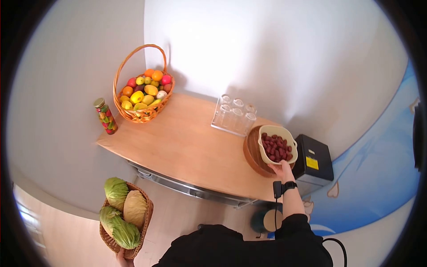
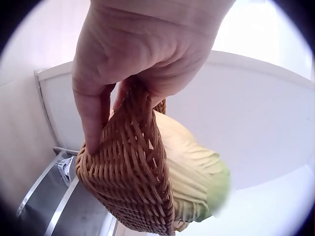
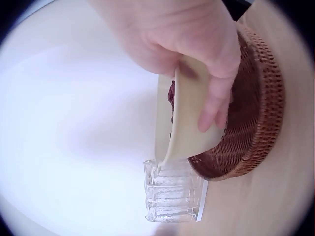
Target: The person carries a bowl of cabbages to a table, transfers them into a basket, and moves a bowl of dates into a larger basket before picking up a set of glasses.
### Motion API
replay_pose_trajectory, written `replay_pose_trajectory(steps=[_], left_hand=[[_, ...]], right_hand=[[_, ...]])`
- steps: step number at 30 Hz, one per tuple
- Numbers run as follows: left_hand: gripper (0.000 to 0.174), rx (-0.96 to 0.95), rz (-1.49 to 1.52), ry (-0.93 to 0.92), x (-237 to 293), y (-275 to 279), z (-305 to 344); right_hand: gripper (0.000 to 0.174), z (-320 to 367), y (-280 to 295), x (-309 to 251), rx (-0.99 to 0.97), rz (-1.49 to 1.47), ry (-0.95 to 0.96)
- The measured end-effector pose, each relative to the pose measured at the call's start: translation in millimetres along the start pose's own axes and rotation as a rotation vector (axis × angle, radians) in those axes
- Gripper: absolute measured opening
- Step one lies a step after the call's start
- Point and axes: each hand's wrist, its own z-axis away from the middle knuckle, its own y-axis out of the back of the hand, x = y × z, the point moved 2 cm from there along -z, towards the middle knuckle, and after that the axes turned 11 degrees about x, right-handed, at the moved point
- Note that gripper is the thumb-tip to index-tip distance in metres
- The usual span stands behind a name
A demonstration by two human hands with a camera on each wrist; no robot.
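The left hand [image 1: 125,260] [image 2: 142,54] grips the end of a brown wicker basket [image 1: 148,214] [image 2: 128,172], fingers outside its wall. Several cabbages [image 1: 116,224] [image 2: 189,167] lie in it, and the basket is off to the left, beyond the table's front edge. At the right end of the table, the right hand [image 1: 283,172] [image 3: 197,49] pinches the rim of a cream bowl [image 1: 264,154] [image 3: 189,115] of dark red dates [image 1: 276,148] [image 3: 171,93]. That bowl is over a round brown wicker basket [image 1: 252,155] [image 3: 268,98]; whether they touch is unclear.
Upside-down glasses [image 1: 235,115] [image 3: 170,194] stand on a rack behind the table's middle. A handled fruit basket [image 1: 141,116] and a tall jar [image 1: 106,119] are at the table's [image 1: 178,142] left end. A black box [image 1: 316,158] stands right of the bowl; a round stool [image 1: 272,220] is below.
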Motion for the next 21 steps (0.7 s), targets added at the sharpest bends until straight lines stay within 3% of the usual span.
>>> replay_pose_trajectory(steps=[2, 4, 5, 6, 7, 8, 9, 10, 11, 12, 13, 14, 15, 16, 18, 20, 21], left_hand=[[0.05, -0.16, -0.154, 0.107, -11.3, -41.9, -14.7], [0.045, 0.007, -0.084, 0.003, 12.5, -41.4, 63.0], [0.046, -0.123, -0.122, -0.03, 15.7, -50.5, 73.5], [0.046, -0.095, -0.109, -0.039, 10.3, -43.9, 69.2], [0.046, -0.09, -0.022, -0.059, -0.9, -30.9, 56.7], [0.046, -0.065, 0.067, -0.092, -12.8, -13.1, 55.3], [0.046, -0.019, 0.099, -0.067, -18.4, -12.2, 60.5], [0.046, 0.033, 0.138, -0.042, -17.4, -23.0, 65.4], [0.046, 0.065, 0.131, -0.042, -19.8, -27.5, 71.1], [0.046, 0.092, 0.127, -0.037, -22.6, -29.9, 74.9], [0.045, 0.108, 0.136, -0.03, -27.6, -29.8, 76.1], [0.043, 0.11, 0.145, -0.019, -30.2, -31.1, 80.6], [0.043, 0.158, 0.175, -0.036, -25.6, -36.0, 90.2], [0.042, 0.145, 0.176, -0.044, -22.2, -47.6, 96.9], [0.04, 0.15, 0.189, -0.064, -22.1, -59.3, 105.0], [0.04, 0.181, 0.182, -0.077, -23.7, -63.3, 107.8], [0.039, 0.17, 0.195, -0.097, -24.2, -64.7, 109.9]], right_hand=[[0.052, -1.4, -0.9, 4.9, 0.045, -0.118, -0.027], [0.048, 3.7, -8.1, 7.9, 0.101, -0.218, -0.109], [0.039, -8.0, 3.2, 12.6, 0.068, -0.211, -0.146], [0.032, -41.8, 32.7, 25.8, -0.208, 0.552, 0.434], [0.032, 37.4, -17.9, -6.1, 0.018, 1.405, 0.872], [0.03, -8.3, 7.6, 11.3, -0.152, 1.093, 0.811], [0.028, 31.0, -22.5, 2.8, -0.195, 1.064, 0.867], [0.024, 1.8, -1.2, 10.4, -0.064, 1.259, 0.721], [0.024, 19.6, -19.2, 6.4, -0.142, 1.282, 0.578], [0.024, -26.7, 33.2, 10.9, -0.241, 1.307, 0.56], [0.038, -89.8, 54.6, 45.8, -0.333, 0.549, 0.222], [0.038, -4.6, -18.5, 32.6, -0.016, -0.172, -0.255], [0.038, 24.1, -42.4, 39.6, -0.014, -0.026, -0.192], [0.038, 51.3, -69.6, 43.8, 0.291, 0.008, -0.307], [0.041, 49.0, -86.4, 71.8, 0.133, 0.177, -0.31], [0.042, 79.6, -136.8, 93.6, -0.365, 0.552, -0.28], [0.042, 83.1, -158.3, 108.9, -0.475, 0.672, -0.297]])
